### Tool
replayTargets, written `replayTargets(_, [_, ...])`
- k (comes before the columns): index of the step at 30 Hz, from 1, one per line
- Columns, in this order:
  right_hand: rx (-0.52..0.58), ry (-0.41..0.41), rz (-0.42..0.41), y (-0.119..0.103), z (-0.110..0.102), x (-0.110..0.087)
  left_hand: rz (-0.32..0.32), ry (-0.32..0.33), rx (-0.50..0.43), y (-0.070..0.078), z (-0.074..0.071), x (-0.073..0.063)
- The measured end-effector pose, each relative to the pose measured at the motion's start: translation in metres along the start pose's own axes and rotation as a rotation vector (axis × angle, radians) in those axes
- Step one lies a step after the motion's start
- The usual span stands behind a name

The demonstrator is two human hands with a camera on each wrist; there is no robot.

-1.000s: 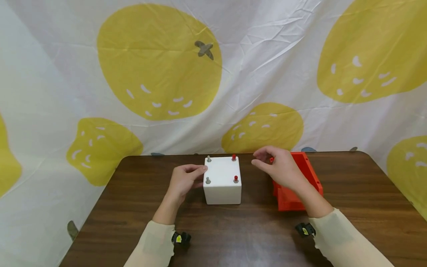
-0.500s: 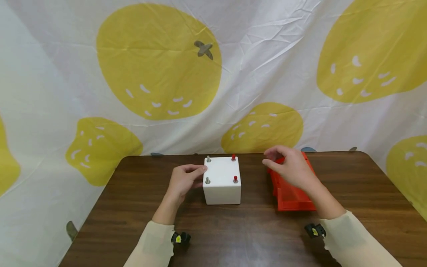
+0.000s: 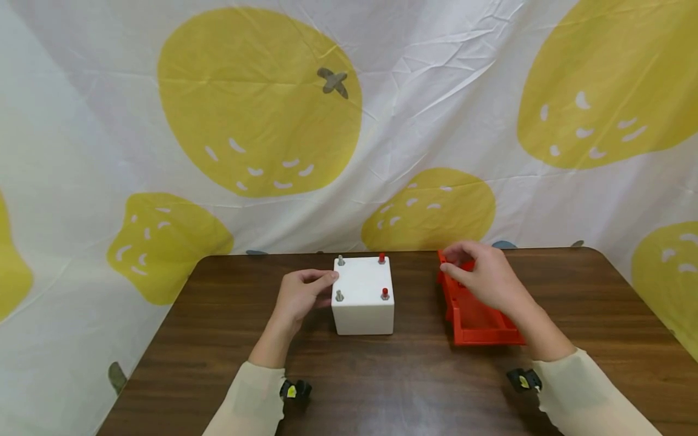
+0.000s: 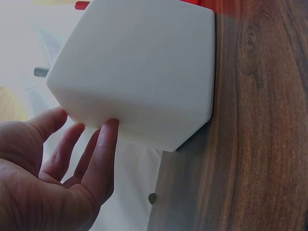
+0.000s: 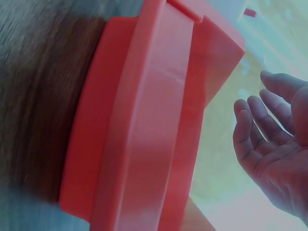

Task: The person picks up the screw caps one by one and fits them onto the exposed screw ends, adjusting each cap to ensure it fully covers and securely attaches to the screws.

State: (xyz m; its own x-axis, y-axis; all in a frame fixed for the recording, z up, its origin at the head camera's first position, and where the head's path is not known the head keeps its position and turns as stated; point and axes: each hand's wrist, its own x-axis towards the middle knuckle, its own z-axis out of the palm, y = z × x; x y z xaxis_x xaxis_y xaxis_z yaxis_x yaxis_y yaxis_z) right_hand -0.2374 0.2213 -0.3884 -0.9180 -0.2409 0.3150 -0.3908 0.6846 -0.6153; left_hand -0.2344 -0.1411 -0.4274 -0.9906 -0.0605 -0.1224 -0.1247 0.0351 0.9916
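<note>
Right hand [image 3: 485, 275] has moved right, now over the red bin [image 3: 485, 336], loosely spread and empty, while left hand [image 3: 302, 293], relaxed, gripping nothing, touches the white box [image 3: 362, 281], probably steadying it near the table's [image 3: 409, 381] far edge.

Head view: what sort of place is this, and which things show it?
Probably a simple indoor workstation: a fruit-print cloth hangs behind a wood-grain table, on which a white block and a red bin stand.
</note>
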Motion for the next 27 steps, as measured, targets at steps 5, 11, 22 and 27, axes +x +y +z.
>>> replayTargets(5, [-0.013, -0.014, 0.011, 0.003, -0.002, -0.002, -0.002, 0.000, -0.001, 0.000, 0.000, 0.000])
replayTargets(11, [-0.038, -0.017, 0.016, 0.007, -0.003, -0.002, 0.003, -0.004, -0.008, -0.002, -0.001, 0.001])
replayTargets(22, [-0.064, -0.036, 0.023, 0.014, -0.001, -0.002, 0.008, -0.008, -0.006, -0.003, -0.001, 0.001])
replayTargets(27, [-0.070, -0.046, 0.025, 0.019, -0.001, -0.002, 0.008, -0.006, -0.007, -0.003, -0.001, 0.000])
